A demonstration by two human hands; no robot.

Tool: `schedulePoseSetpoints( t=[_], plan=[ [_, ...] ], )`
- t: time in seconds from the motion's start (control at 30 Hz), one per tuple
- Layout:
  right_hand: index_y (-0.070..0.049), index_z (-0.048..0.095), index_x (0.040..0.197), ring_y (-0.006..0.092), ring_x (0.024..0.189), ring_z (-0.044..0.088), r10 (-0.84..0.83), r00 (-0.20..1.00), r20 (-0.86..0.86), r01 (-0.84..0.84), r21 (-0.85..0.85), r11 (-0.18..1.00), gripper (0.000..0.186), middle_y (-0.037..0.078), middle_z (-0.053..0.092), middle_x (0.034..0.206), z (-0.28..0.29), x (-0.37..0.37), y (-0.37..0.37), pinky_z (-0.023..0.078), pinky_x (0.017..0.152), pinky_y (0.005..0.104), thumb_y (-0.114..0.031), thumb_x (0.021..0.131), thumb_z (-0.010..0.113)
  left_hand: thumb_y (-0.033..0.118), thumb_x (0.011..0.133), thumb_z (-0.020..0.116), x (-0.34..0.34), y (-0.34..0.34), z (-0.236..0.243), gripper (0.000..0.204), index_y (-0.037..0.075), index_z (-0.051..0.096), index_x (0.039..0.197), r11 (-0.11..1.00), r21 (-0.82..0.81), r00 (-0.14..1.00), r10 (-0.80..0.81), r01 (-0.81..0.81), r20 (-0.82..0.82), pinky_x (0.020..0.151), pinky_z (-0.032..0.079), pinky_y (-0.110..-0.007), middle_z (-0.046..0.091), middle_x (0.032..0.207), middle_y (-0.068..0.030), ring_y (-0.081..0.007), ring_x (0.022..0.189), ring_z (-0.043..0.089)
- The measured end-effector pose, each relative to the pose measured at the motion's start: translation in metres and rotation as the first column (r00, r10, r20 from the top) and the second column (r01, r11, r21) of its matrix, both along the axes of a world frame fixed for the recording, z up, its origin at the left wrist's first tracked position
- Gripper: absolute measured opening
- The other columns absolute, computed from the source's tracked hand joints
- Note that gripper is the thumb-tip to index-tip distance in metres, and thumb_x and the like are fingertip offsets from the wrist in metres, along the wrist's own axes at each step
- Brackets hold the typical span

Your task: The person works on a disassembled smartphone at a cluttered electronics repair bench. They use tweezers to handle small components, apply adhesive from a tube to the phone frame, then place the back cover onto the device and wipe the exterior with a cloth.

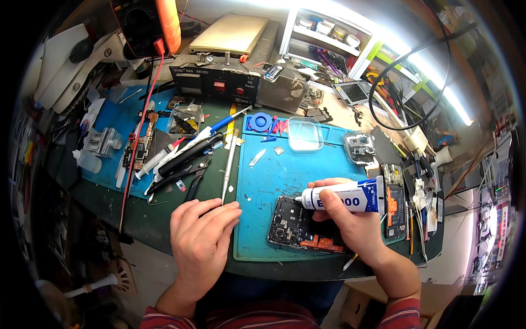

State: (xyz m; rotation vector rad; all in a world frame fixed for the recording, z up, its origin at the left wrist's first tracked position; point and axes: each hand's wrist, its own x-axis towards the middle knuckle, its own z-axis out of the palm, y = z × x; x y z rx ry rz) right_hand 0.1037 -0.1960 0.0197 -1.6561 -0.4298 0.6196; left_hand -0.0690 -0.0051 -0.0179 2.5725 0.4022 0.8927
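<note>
My right hand [361,233] grips a white and blue glue tube [359,196], thumb on its near side. The tube lies nearly level, its nozzle end pointing left above an opened phone [287,222]. The phone shows a black inside with orange pieces along its near edge and rests on the blue repair mat [249,230]; my right hand hides part of it. Near the mat's left edge, my left hand [201,236] is held with its fingers stretched forward and close together, seemingly holding nothing. Just beyond its fingertips lies a slim metal tool [228,167].
A second opened phone [393,203] lies at the mat's right edge. Clear plastic boxes [305,134] and a blue tape roll [259,122] sit farther back. Black pliers [189,172] and a syringe [155,162] lie left. A black power unit [213,85] stands behind.
</note>
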Motion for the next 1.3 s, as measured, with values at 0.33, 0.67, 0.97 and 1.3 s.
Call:
schedulePoseSetpoints(
  t=[0.33,0.67,0.97,1.3],
  plan=[
    [-0.001,0.075,0.118,0.0096,0.079,0.07,-0.024,1.0,0.008,0.025,-0.034,0.999,0.028,0.006,0.075,0.097,0.001,0.003,-0.008,0.058,0.07,0.0241,-0.024,0.101,0.075,0.008,0.085,0.081,0.0,-0.001,-0.002,0.017,0.011,0.076,0.101,1.0,0.013,0.999,0.018,-0.018,0.026,0.099,0.047,-0.042,0.08,0.104,-0.0011,-0.0227,0.103,0.071],
    [-0.002,0.077,0.114,0.0094,0.075,0.07,-0.048,0.999,0.022,0.049,-0.029,0.998,0.026,0.005,0.075,0.092,-0.001,0.006,-0.017,0.058,0.068,0.024,-0.023,0.1,0.076,0.005,0.085,0.08,0.001,-0.003,-0.001,0.015,0.009,0.076,0.099,1.0,0.015,0.999,0.027,-0.027,0.033,0.102,0.047,-0.043,0.08,0.104,-0.0016,-0.0238,0.104,0.071],
    [-0.003,0.077,0.115,0.0102,0.074,0.07,-0.055,0.998,0.032,0.056,-0.023,0.998,0.026,0.005,0.075,0.093,0.0,0.009,-0.028,0.058,0.068,0.0242,-0.024,0.1,0.077,0.006,0.084,0.082,0.002,-0.004,-0.003,0.016,0.009,0.078,0.099,0.999,0.029,0.998,0.034,-0.035,0.055,0.1,0.047,-0.041,0.08,0.103,-0.002,-0.0234,0.102,0.07],
    [-0.001,0.076,0.115,0.0105,0.077,0.07,-0.056,0.998,0.032,0.057,-0.054,0.997,0.027,0.006,0.075,0.095,0.008,0.012,-0.041,0.059,0.069,0.0244,-0.023,0.1,0.076,0.004,0.085,0.08,0.002,-0.005,-0.004,0.015,0.008,0.077,0.098,0.999,0.019,0.998,0.043,-0.044,0.055,0.102,0.046,-0.042,0.08,0.102,-0.0018,-0.0236,0.103,0.07]
  ],
)
